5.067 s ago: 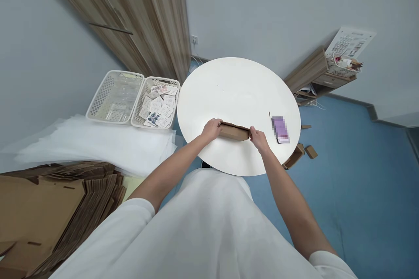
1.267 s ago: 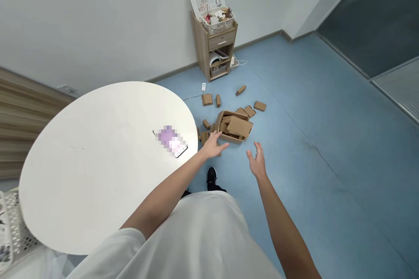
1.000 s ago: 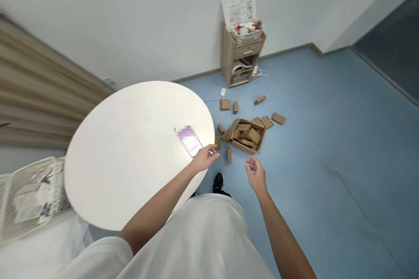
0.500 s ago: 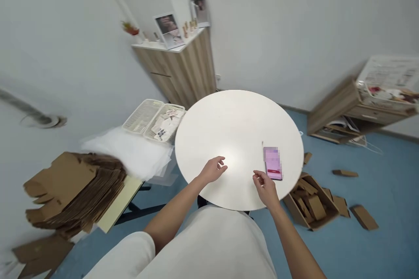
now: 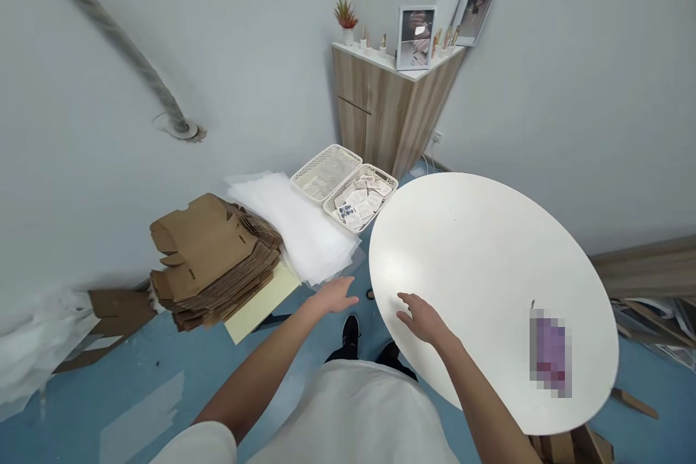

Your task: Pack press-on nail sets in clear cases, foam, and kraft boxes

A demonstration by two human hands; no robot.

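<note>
My left hand [image 5: 336, 296] is held out in the air with nothing in it, fingers stretched, just in front of a heap of white translucent sheets [image 5: 304, 225]. My right hand [image 5: 421, 317] hovers over the left edge of the round white table [image 5: 489, 254], empty, its fingers apart. Left of the sheets lies a thick stack of flat brown cardboard boxes [image 5: 217, 246], on a pale yellow board [image 5: 264, 304]. Behind the sheets are two white plastic baskets; the right basket [image 5: 330, 212] contains small printed cards [image 5: 362, 197].
A blurred-out purple phone [image 5: 550, 348] lies on the table's right part. In the corner a wooden cabinet [image 5: 375, 101] carries a picture frame [image 5: 416, 38], small bottles and a potted plant [image 5: 346, 18]. Cardboard pieces [image 5: 570, 446] are on the floor at lower right.
My view has swung left, so the table now sits further right. Both hands have left the table's front; the left is now near the sheets, and its fingers have opened out.
</note>
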